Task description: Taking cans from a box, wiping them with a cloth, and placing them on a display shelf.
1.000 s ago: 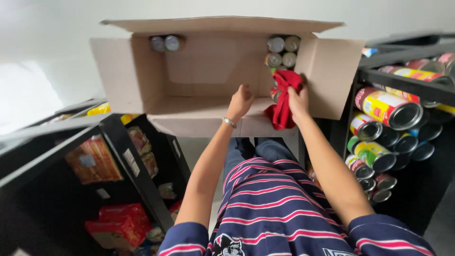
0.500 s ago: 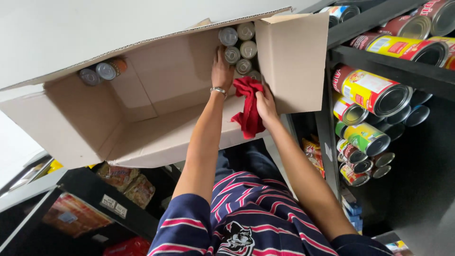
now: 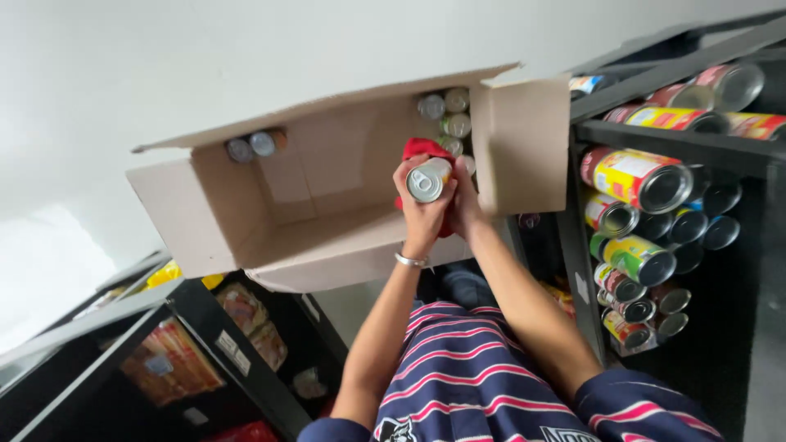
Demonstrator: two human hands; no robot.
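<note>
Moved: left hand (image 3: 422, 209) now lifts a can (image 3: 428, 179) from the box (image 3: 319, 205) | right hand (image 3: 460, 205) grips red cloth (image 3: 422, 149) | step: wiping can | next: steady grip.

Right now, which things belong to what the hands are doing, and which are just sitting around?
In hand:
left hand gripping a can
right hand with red cloth
cardboard box

Sitting around:
shelved cans at right
dark shelf at left

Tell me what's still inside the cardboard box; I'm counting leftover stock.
Inside the cardboard box: two cans in one corner, about four cans in the other. The left hand holding a can, and a red cloth, may hide more.
</note>
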